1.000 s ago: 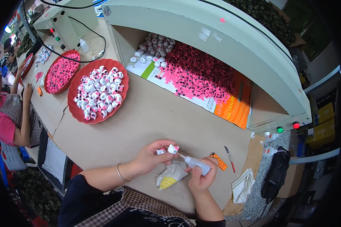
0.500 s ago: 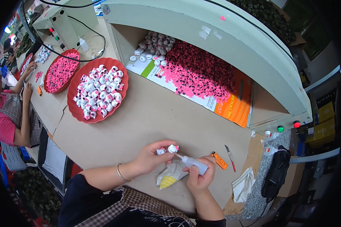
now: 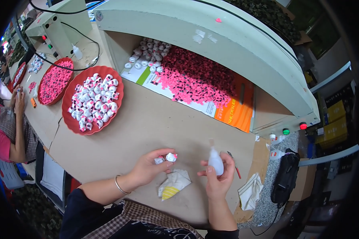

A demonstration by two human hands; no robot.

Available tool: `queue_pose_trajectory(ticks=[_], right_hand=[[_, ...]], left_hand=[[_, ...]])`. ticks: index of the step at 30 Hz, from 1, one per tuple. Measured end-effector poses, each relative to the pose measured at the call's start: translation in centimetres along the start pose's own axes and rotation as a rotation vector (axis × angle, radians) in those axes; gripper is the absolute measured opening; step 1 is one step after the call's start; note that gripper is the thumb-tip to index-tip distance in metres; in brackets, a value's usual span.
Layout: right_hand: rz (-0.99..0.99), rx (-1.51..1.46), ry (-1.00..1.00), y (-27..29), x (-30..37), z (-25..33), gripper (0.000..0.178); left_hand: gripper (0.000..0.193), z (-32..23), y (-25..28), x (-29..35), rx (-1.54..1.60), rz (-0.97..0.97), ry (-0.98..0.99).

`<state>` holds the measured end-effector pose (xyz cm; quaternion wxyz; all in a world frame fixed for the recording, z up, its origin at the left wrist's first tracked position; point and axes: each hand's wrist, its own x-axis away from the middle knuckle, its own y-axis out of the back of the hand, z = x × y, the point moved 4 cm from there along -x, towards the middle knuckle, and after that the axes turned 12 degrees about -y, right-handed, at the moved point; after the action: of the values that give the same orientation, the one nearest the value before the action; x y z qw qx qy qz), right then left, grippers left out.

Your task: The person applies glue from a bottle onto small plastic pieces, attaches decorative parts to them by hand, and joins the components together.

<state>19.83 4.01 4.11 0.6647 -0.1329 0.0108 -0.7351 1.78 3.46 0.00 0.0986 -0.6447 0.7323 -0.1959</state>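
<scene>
Bottle [image 3: 216,162], translucent, is clasped in the right hand [image 3: 219,182], nozzle pointing away from the person. Left hand [image 3: 146,165] pinches a white-and-pink piece [image 3: 171,157], left of the bottle and apart from it; second piece [image 3: 159,159] lies nearer the palm. Beyond, an orange-and-white sheet [image 3: 238,116] bears printing.

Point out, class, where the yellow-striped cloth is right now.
In the head view, the yellow-striped cloth lies on the tabletop at lower centre, below the small white pieces in the left hand and left of the right hand.
</scene>
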Motion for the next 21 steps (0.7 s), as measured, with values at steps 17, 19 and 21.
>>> queue_pose_trajectory(ticks=[17,19,21], right_hand=[[-0.144,1.364,0.261,-0.4,-16.6,0.8,0.024],[-0.086,1.373,0.299,-0.4,-16.3,0.8,0.021],[-0.072,1.415,0.321,0.7,-15.8,0.1,0.019]], left_hand=[[0.034,0.7,0.8,0.3,0.123,-0.008,0.049],[0.034,0.7,0.9,0.4,0.124,-0.006,0.046],[0.034,0.6,0.8,0.3,0.128,0.006,0.041]])
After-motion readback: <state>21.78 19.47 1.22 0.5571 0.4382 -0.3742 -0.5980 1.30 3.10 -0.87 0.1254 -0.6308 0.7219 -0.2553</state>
